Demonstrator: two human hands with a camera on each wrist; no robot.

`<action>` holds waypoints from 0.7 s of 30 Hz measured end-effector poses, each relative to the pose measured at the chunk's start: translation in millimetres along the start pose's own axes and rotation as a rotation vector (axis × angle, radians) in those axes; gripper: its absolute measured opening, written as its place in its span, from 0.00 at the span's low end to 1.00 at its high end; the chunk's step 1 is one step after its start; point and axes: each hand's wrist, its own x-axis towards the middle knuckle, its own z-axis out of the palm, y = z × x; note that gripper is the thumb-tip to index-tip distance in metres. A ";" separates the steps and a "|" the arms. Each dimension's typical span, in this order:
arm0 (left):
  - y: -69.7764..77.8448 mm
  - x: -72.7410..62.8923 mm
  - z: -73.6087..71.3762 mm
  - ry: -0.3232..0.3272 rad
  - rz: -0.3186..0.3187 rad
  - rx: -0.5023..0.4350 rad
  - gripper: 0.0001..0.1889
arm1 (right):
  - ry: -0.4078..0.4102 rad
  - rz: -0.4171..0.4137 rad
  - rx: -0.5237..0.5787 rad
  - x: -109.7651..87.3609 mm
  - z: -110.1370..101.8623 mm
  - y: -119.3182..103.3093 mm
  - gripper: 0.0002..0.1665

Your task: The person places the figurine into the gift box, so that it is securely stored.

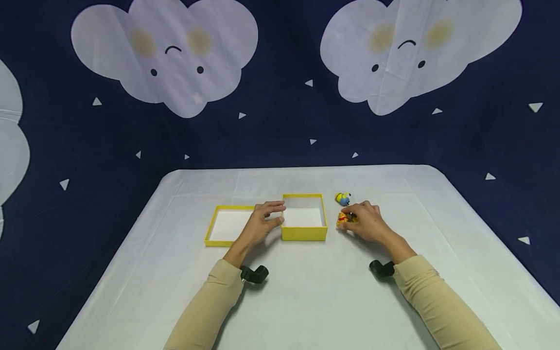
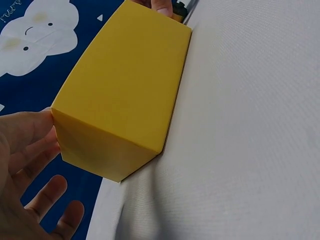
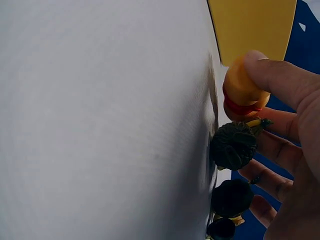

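My right hand (image 1: 369, 221) pinches a small yellow-orange toy figure with a red band (image 1: 342, 218) between thumb and fingers, right of the yellow box (image 1: 304, 234). In the right wrist view the toy figure (image 3: 241, 90) is under my thumb, close to the tabletop. My left hand (image 1: 262, 224) is at the box's left wall, its fingers extended and spread. From the left wrist view, the thumb and a finger of the left hand (image 2: 27, 165) touch the yellow box (image 2: 120, 75) at one corner. The white inside of the box faces up.
A yellow-rimmed lid (image 1: 213, 226) with a white inside lies left of the box, partly behind my left hand. A blue-and-yellow toy figure (image 1: 343, 198) lies behind my right hand. Dark figures, including a ridged one (image 3: 234, 145), stand beneath my right fingers.
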 end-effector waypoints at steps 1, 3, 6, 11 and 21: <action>0.3 -0.2 -0.1 -0.001 0.000 0.000 0.17 | 0.003 -0.002 0.006 -0.1 -0.3 -0.1 0.29; 0.3 -0.2 -0.3 -0.004 0.000 0.001 0.18 | 0.009 -0.005 0.015 -0.1 -1.1 0.2 0.29; 0.5 -0.1 -0.5 -0.008 -0.003 -0.002 0.18 | 0.009 -0.002 0.032 -0.5 -2.8 -0.1 0.29; 1.1 -0.4 -0.7 -0.011 -0.008 -0.017 0.18 | 0.004 0.012 0.064 -1.2 -6.4 -1.4 0.29; 29.9 -8.7 -9.3 -0.064 -0.040 -0.025 0.19 | -0.023 0.075 0.129 -0.1 -12.3 -4.7 0.33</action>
